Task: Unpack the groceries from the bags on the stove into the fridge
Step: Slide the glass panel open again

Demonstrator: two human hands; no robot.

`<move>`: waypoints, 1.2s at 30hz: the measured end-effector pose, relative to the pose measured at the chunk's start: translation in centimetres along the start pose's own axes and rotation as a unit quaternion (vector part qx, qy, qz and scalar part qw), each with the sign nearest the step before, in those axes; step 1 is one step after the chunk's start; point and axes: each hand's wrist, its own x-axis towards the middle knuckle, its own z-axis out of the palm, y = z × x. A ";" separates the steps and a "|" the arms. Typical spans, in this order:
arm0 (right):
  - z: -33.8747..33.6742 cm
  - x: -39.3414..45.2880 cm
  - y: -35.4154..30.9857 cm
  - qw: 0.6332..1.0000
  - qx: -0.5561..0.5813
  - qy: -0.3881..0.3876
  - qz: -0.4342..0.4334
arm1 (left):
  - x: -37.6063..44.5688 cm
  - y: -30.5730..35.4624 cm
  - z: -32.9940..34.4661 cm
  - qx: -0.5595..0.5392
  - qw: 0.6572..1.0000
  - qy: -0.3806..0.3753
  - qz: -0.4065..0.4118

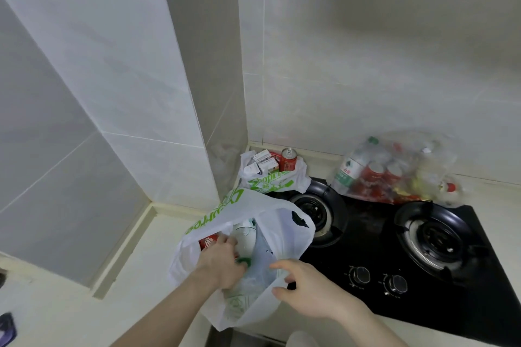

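**Left hand deep in the near bag, right hand at its rim**

The nearest white plastic bag with green lettering (pixel 242 234) sits at the front-left edge of the black glass gas stove (pixel 375 267), partly on the pale countertop (pixel 146 276). The left hand (pixel 222 262) reaches inside it — fingers curled round a clear plastic bottle with a green cap (pixel 245 239), beside a red can (pixel 208 242). The right hand (pixel 307 287) pinches the bag's near rim between thumb and fingers. A second white bag holding cartons and a red can (pixel 270 175) stands at the stove's back-left corner; a clear bag of bottles and cans (pixel 392 172) lies along its back edge.
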 end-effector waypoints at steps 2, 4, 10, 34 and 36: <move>0.0 -0.2 0.4 1.000 0.004 0.005 0.005 | 0.9 1.2 0.0 -0.044 0.999 -0.016 -0.025; -0.1 -0.6 0.6 1.000 0.010 0.017 0.012 | 1.7 2.2 0.2 -0.056 0.997 -0.030 -0.046; -1.5 -2.4 1.9 0.997 0.028 0.068 0.036 | 3.7 3.0 1.5 -0.045 0.995 -0.026 -0.085; -3.0 -3.8 3.4 0.992 0.064 0.108 0.034 | 2.6 2.2 0.9 -0.245 0.958 0.000 -0.150; -2.9 -3.7 3.6 0.991 0.066 0.109 0.031 | 1.5 2.2 -1.5 -0.273 0.951 0.035 -0.138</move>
